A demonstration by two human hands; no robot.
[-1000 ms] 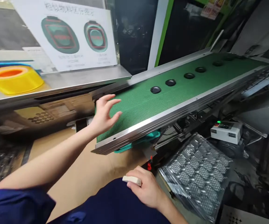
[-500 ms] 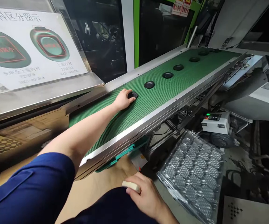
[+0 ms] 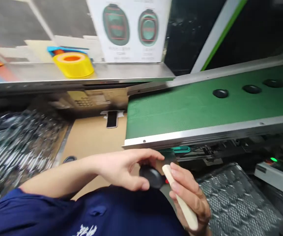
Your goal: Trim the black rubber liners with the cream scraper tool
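Close to my body, my left hand (image 3: pixel 122 167) grips a round black plastic part (image 3: pixel 151 177) between thumb and fingers. Facing it, my right hand (image 3: pixel 193 193) is closed around a flat cream-coloured bar (image 3: pixel 183 205) with rounded ends. A small red tip shows between the black part and the right fingers; what it belongs to is hidden. Beyond the hands, several similar parts, such as this black disc (image 3: pixel 220 93), lie in a row on the green conveyor belt (image 3: pixel 161 111).
A cardboard surface (image 3: pixel 87 141) to the left bears a phone (image 3: pixel 112 119) and a black ring (image 3: pixel 69 159). Yellow tape (image 3: pixel 74 65) sits on the metal shelf (image 3: pixel 122 71) under a printed sheet (image 3: pixel 134 54). Clear plastic trays (image 3: pixel 239 200) stand at lower right; more clear plastic (image 3: pixel 21 141) is stacked left.
My left hand has lifted a black part off the belt and brought it to my right hand. The right hand has raised the cream bar. The view has swung left.
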